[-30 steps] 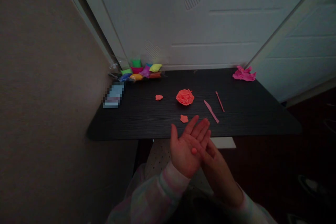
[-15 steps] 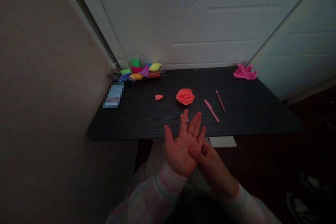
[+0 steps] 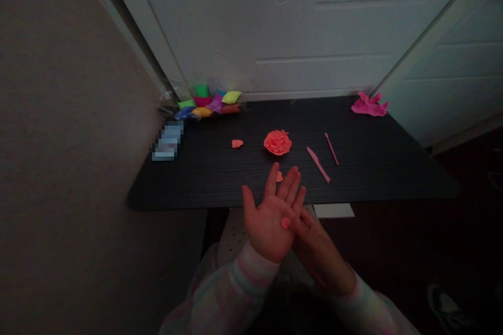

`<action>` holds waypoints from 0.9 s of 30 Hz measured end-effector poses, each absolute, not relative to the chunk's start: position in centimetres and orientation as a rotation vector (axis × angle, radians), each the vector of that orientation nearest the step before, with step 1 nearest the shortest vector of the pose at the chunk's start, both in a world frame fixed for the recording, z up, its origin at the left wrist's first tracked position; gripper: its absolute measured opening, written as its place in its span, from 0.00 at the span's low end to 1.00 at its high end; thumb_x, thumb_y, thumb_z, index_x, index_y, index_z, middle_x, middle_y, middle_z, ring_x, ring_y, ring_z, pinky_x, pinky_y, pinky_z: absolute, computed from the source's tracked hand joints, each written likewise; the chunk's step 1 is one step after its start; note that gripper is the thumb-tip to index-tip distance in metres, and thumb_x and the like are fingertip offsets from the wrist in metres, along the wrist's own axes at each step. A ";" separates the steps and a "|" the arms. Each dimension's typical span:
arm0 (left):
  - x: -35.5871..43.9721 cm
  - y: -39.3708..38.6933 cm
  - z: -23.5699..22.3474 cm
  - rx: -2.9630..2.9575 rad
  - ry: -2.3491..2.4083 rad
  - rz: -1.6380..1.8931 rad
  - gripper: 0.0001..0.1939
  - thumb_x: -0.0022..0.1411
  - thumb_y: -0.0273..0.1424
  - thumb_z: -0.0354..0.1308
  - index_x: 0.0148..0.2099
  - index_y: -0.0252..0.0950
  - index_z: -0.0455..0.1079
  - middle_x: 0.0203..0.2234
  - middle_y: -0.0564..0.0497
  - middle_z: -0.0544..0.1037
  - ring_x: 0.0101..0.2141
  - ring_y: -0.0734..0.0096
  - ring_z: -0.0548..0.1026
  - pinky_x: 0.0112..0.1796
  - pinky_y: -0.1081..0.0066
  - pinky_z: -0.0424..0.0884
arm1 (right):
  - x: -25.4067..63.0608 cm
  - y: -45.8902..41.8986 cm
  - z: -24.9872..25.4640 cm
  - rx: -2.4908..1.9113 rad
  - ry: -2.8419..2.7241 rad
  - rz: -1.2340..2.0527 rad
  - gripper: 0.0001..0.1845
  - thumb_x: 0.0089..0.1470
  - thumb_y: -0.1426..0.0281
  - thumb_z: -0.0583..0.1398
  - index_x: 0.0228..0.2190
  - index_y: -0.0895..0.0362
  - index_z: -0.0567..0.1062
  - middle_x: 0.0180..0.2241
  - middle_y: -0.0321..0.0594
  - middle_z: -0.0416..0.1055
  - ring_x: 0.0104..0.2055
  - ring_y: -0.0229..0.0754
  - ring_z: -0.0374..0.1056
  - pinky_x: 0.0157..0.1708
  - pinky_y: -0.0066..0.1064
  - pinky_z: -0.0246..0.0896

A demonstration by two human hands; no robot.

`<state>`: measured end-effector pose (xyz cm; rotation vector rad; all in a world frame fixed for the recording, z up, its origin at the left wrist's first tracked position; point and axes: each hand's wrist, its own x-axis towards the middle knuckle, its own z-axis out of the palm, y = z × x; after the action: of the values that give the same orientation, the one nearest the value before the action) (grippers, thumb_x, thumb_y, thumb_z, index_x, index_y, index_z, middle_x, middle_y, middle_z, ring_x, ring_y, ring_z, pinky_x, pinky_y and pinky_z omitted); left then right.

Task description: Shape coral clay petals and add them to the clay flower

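My left hand (image 3: 271,220) is held palm up in front of the table edge, its fingers spread. A small flattened piece of orange-red modelling clay (image 3: 285,223) lies on its palm, near the little-finger side. Beside it is my right hand (image 3: 320,254), its fingers stretched out and partly hidden behind the left one, with the thumb tip close to the clay piece. Beyond the fingertips sits a small clay bowl (image 3: 277,143) filled with thin strips of the same colour. Another clay bit (image 3: 279,177) is partly covered by my left fingers, and a loose lump (image 3: 237,144) lies left of the bowl.
Right of the bowl lie a pink plastic knife (image 3: 318,165) and a thin pink stick tool (image 3: 331,148). Colourful clay packets (image 3: 208,104) and a blurred-out flat object (image 3: 168,140) are at the left. Crumpled pink material (image 3: 370,104) rests at the back right of the dark table (image 3: 188,183).
My right thumb has lifted back from the left palm, uncovering the flattened clay piece. The right fingers have straightened. The left hand has barely shifted.
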<state>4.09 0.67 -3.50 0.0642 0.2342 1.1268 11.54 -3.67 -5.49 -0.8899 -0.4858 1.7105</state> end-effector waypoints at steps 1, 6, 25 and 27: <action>4.0 0.7 -3.5 0.069 0.247 1.132 0.34 0.56 0.54 0.34 0.56 0.40 0.57 0.48 0.47 0.70 0.55 0.66 0.59 0.55 0.64 0.51 | 11.6 -3.7 -5.6 -0.922 -0.492 1.692 0.19 0.47 0.63 0.60 0.43 0.52 0.68 0.51 0.41 0.65 0.53 0.43 0.60 0.52 0.39 0.53; 3.6 0.8 -3.1 0.213 0.323 1.246 0.34 0.56 0.54 0.30 0.55 0.41 0.59 0.48 0.46 0.71 0.56 0.67 0.58 0.56 0.64 0.47 | 12.2 -4.4 -5.9 -1.313 -0.895 1.130 0.18 0.48 0.66 0.59 0.44 0.49 0.67 0.45 0.40 0.66 0.45 0.41 0.64 0.45 0.36 0.60; 2.3 5.3 -5.7 0.439 0.808 1.548 0.36 0.57 0.54 0.25 0.46 0.43 0.67 0.43 0.50 0.74 0.52 0.64 0.63 0.52 0.60 0.58 | 14.8 3.8 -4.7 -1.669 -1.338 0.967 0.02 0.49 0.70 0.59 0.27 0.53 0.72 0.27 0.31 0.72 0.29 0.34 0.68 0.29 0.26 0.62; 1.9 5.6 -5.9 0.460 0.881 1.574 0.35 0.58 0.52 0.26 0.45 0.41 0.69 0.41 0.49 0.75 0.50 0.64 0.66 0.49 0.61 0.62 | 15.2 4.6 -5.0 -1.769 -1.382 0.832 0.02 0.48 0.69 0.60 0.28 0.53 0.73 0.27 0.32 0.72 0.28 0.35 0.68 0.28 0.27 0.61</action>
<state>1.85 5.58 -5.85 0.4602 0.8807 1.5740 15.23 4.61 -5.01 -1.7685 -1.3817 0.8316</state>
